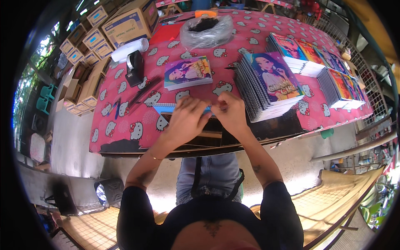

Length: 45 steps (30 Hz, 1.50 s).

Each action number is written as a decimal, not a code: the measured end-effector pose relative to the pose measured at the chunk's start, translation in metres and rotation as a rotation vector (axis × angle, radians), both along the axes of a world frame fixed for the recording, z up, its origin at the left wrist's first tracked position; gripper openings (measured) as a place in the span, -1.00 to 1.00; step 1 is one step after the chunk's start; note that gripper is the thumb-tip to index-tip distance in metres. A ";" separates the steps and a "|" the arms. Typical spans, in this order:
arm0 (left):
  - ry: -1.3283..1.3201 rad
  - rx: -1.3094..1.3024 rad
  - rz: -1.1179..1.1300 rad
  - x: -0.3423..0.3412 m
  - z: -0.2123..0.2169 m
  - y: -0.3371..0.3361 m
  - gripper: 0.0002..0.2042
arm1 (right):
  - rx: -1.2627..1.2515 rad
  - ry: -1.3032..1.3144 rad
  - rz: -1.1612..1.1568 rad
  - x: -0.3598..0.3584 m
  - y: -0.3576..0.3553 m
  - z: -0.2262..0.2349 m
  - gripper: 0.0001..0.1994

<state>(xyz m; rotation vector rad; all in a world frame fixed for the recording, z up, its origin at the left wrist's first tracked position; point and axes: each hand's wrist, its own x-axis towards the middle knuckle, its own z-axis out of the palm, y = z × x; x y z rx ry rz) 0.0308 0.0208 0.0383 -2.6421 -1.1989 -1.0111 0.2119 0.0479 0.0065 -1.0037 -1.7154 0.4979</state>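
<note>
A blue notebook (165, 109) is laid coil (168, 104) facing away, seemingly for fingertip access; at it, left hand (187, 116) and right hand (230, 113) are held close, curled, any pinch hidden.

A bright pink tablecloth (109, 121) is printed with white cat faces wearing red bows and with pale flower bursts. The notebook (164, 108) under the fingers is blue. Covers on the tall notebook stack (275, 77) are purple and teal with golden lettering, above white page edges; the small stack (187, 71) matches. Other notebooks (313, 51) show red, orange, yellow and blue. The tape dispenser (134, 68) is black, the sheet (166, 34) red, the cartons (131, 26) brown with dark blue print, the shirt (208, 214) black.
</note>
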 end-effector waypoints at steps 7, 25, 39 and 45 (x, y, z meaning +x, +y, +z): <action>-0.436 -0.321 0.058 -0.017 0.108 0.021 -0.76 | 0.403 -0.252 -0.239 0.082 -0.063 0.063 -0.48; 0.030 -0.017 -0.082 0.180 0.016 0.211 -0.55 | 0.341 -0.586 -0.525 0.153 -0.011 0.027 -0.42; -1.246 -0.810 -0.014 0.194 -0.043 0.051 -0.09 | -0.545 0.165 -0.221 0.254 0.072 0.071 -0.14; -1.202 -0.788 0.305 0.232 -0.035 0.060 0.00 | -0.774 0.333 -0.042 0.245 0.077 0.048 -0.23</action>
